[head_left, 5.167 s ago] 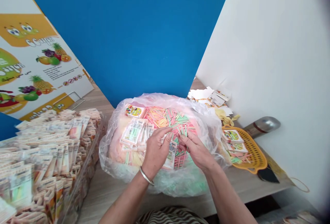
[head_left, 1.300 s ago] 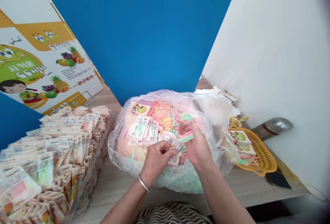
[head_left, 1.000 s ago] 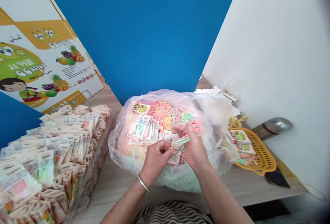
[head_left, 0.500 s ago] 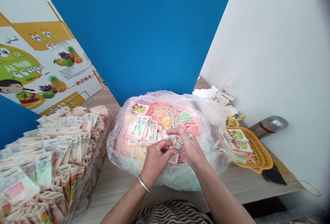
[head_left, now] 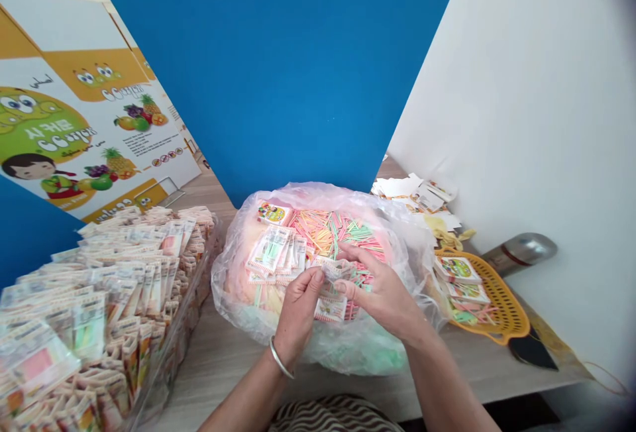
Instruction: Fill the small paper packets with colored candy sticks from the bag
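My left hand [head_left: 299, 303] pinches a small clear printed packet [head_left: 334, 275] between thumb and fingers. At the packet's other side is my right hand [head_left: 385, 293], its thumb on the packet's edge and its index finger stretched out above. Both hands are over an open plastic bag [head_left: 231, 303] full of thin pink, green and yellow sticks [head_left: 318, 226]. On the sticks, left of my hands, lie several flat packets [head_left: 271, 248] and a small printed box [head_left: 274, 213]. Another packet [head_left: 330, 309] lies just below my fingers.
At the left stands a clear bin [head_left: 169, 346] heaped with filled packets. A yellow basket [head_left: 511, 306] with small boxes sits at the right, beside a steel flask [head_left: 527, 250]. Behind are a blue panel [head_left: 278, 87], a printed carton [head_left: 59, 120] and paper scraps [head_left: 397, 185].
My right hand has turned and opened out, with its thumb now on the packet. The packet now looks flatter and more spread out between my hands. The view has tilted slightly up.
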Demonstrator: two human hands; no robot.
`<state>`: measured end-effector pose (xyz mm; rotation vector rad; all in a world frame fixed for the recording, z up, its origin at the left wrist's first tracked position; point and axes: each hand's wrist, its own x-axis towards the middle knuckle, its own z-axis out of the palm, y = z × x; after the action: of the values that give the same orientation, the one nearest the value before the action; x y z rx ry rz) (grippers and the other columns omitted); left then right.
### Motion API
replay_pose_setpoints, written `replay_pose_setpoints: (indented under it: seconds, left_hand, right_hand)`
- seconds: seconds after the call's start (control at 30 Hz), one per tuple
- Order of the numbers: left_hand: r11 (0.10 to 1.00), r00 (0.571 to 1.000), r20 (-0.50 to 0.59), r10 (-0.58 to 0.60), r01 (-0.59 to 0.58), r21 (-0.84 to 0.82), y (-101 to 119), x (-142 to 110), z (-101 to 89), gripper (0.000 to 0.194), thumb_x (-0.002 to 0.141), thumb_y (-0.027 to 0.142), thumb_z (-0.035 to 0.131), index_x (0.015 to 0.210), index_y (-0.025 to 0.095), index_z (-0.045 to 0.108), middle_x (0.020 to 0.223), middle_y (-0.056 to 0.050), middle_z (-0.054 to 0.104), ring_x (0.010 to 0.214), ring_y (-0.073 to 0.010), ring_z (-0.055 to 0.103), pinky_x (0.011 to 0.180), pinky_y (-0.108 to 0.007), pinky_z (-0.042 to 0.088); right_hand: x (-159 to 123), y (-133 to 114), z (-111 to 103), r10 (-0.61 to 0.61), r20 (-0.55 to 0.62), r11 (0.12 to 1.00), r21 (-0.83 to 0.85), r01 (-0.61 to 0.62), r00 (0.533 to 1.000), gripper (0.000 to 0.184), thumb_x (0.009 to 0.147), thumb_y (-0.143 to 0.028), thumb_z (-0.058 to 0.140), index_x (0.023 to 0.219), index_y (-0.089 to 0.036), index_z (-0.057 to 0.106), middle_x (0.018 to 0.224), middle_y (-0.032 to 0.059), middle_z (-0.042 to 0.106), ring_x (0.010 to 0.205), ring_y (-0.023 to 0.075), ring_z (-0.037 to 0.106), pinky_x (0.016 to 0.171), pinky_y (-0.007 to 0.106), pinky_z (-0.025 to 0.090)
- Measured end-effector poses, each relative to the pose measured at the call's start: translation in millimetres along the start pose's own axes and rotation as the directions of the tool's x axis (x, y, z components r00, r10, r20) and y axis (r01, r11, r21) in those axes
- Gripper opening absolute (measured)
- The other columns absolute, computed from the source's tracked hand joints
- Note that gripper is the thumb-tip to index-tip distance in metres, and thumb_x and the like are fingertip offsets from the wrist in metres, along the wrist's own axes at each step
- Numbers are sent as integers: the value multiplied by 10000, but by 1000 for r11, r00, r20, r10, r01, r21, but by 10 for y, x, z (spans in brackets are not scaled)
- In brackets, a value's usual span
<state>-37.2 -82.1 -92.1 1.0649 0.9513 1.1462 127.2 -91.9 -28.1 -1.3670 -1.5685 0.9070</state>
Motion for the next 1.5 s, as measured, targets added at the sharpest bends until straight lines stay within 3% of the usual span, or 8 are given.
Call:
replay_pose_setpoints:
  seconds: [0.1,0.3,0.43,0.6,1.03,1.37,1.43,1.5]
  left_hand:
    - [995,1000,19,19,-21,101,91,-34,2,315,907,487,608,937,191,710,890,-29,707,848,-184,626,820,-285,494]
    - [803,970,-30,242,-183,568,560,10,-295,268,918,411,550,836,195,685,704,4,651,673,-158,574,645,-247,437]
    - [531,913,-115,392,-122,838,678,408,-743,316,942,468,507,830,213,655,663,11,622,647,-173,557,627,-275,394]
    - [366,883,-59,466,-132,921,463,870,-964,346,955,427,444,974,183,688,1006,-100,737,955,-267,641,852,-367,464]
    - [246,811,-11,584,-164,955,337,812,-905,423,998,411,434,1245,134,637,1233,-159,690,1164,-313,609,1025,-433,449]
    - [255,732,2,681,-239,937,433,694,-825,398,999,371,459,1262,129,634,1306,-172,660,1279,-296,561,1120,-469,415]
    - [312,683,-16,731,-313,897,493,597,-691,345,988,358,498,1197,144,668,1284,-156,673,1292,-280,556,1149,-472,391]
    - [485,709,-92,699,-375,790,518,457,-471,299,969,358,549,1156,171,688,1244,-123,693,1250,-257,585,1143,-456,399]
  right_hand:
    - [-84,-7,0,-84,-13,991,-103,82,996,172,924,-351,593,984,-226,694,1022,72,717,995,241,641,926,412,482]
    - [-44,229,-44,-133,50,959,-247,142,990,168,966,-279,537,887,-216,672,1026,72,720,1025,227,640,942,377,487]
    - [140,628,-154,-27,-125,628,-774,-81,992,220,920,-173,533,1025,-155,726,1267,175,672,1306,367,509,1120,557,335]
    - [269,901,-126,105,-113,390,-909,-145,988,339,923,-164,480,1185,-119,690,1508,184,506,1456,429,323,1143,643,267]
    - [257,1174,-70,110,-192,479,-849,-222,975,457,965,-162,342,1357,-91,565,1587,155,410,1489,405,260,1155,642,248]
    - [280,1282,-135,24,-292,815,-548,-188,956,435,1027,-346,252,1204,-149,597,1335,188,622,1327,291,483,1190,546,212]
    - [267,1169,-127,-22,-362,880,-449,-154,932,416,1016,-410,280,1158,-180,596,1264,164,651,1261,305,520,1179,601,186]
    - [236,986,-81,-38,-428,943,-314,-109,903,391,1009,-479,313,1033,-210,597,1069,117,691,1077,285,595,1113,583,306]
